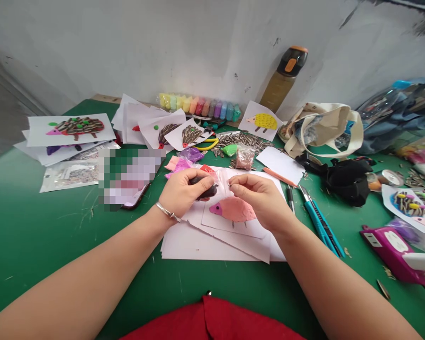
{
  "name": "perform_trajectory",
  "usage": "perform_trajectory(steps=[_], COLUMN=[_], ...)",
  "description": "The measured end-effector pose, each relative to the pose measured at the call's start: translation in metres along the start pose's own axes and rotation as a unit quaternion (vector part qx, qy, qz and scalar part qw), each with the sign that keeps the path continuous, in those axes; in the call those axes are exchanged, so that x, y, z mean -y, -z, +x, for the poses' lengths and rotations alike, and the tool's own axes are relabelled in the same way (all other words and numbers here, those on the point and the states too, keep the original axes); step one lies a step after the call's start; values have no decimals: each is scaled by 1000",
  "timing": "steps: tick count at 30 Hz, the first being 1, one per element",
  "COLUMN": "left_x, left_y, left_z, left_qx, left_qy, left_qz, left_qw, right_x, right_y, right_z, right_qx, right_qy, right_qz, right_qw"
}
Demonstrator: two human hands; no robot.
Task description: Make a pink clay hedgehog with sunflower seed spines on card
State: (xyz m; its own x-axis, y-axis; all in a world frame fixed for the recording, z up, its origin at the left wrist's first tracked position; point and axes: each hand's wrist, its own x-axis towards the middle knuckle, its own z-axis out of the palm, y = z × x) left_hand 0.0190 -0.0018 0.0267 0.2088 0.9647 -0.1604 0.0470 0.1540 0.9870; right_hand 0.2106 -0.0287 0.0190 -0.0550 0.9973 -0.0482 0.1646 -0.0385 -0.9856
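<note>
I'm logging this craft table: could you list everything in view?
pink hedgehog picture: 1, pink, centre
lump: 1, black, centre
loose sheets: several, white, centre
other hedgehog pictures: at least five, mixed colours, back and right
packets: many, multicoloured, along wall and centre
striped seeds: many, brownish, back and right
bottle: 1, brown, against wall
phone: 1, dark edge, left
pen: 1, black, right
cutter: 1, teal, right
stick: 1, orange, right of centre
tote bag: 1, cream, back right
large bag: 1, blue, far right
pouch: 1, black, right
device: 1, magenta, right edge
table: 1, green, throughout
wall: 1, pale, behind
bracelet: 1, silver, left of centre
clothing: 1 piece, red, bottom edge
left hand: 1, bare, holding lump
right hand: 1, bare, beside lump
</note>
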Motion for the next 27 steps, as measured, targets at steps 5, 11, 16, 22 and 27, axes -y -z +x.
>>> perform_trajectory(steps=[5, 11, 16, 22, 27], left_x=[2, 1, 3, 8, 11], left_y=[8, 14, 11, 13, 17], left_z=[6, 11, 11, 13, 15], left_qx=[-15, -50, -32, -25, -46], left_qy=[0, 6, 10, -6, -71], left_qz=[-28, -62, -60, -16, 172], left_qw=[999, 997, 998, 1000, 982], right_x=[-2, -3, -4, -2, -1], right_y=[1, 1, 0, -1, -1], right_z=[2, 1, 0, 0, -1], right_qx=[23, 36, 43, 42, 31], right_qy=[-44, -56, -68, -50, -40], right_qz=[70, 66, 48, 44, 41], right_qw=[996, 996, 996, 997, 998])
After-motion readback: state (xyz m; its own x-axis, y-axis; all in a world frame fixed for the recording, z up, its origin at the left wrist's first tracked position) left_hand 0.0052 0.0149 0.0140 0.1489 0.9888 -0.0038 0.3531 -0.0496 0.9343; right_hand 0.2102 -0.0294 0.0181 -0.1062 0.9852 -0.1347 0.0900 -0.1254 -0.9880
